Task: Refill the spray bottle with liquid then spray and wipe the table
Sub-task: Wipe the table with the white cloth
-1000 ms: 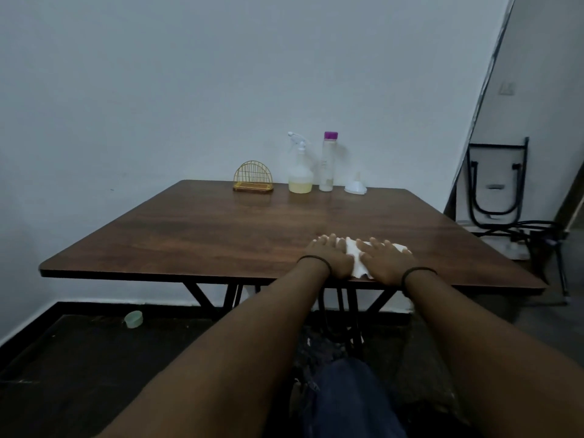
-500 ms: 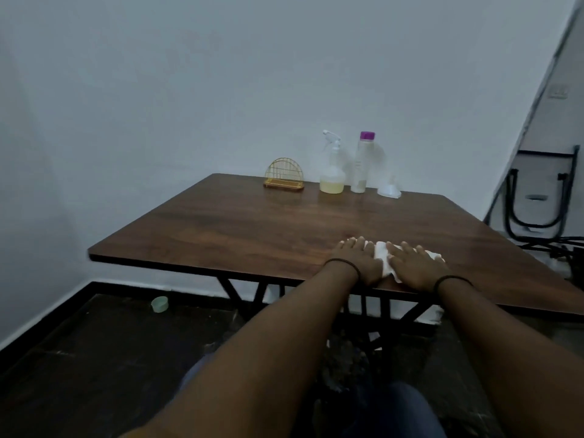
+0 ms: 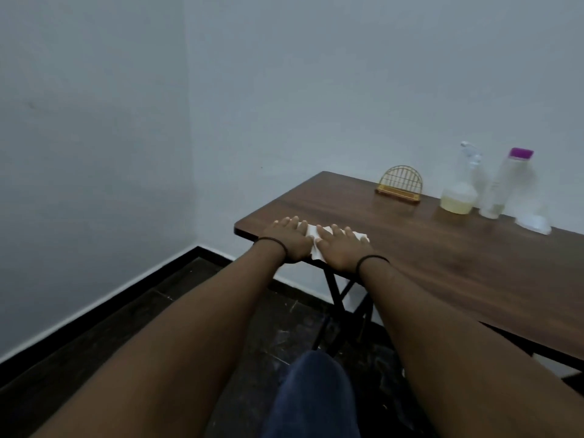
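A white cloth [image 3: 313,233] lies flat on the brown wooden table [image 3: 442,248] near its front left corner. My left hand [image 3: 289,241] and my right hand [image 3: 339,248] press down on it side by side with straight fingers, hiding most of it. At the back of the table, by the wall, stands a clear spray bottle [image 3: 459,184] with yellowish liquid in its base. Beside it is a tall clear bottle [image 3: 505,184] with a purple cap. A small white funnel [image 3: 535,221] lies to the right of the bottles.
A gold wire holder [image 3: 400,184] sits at the back of the table, left of the spray bottle. Black folding legs [image 3: 341,298] show under the table edge. The room's corner and a dark floor lie to the left. My knee in blue cloth is below.
Both hands have slid the cloth leftward along the table's front edge to its left corner. My view has swung left, so the bottles now appear at the right.
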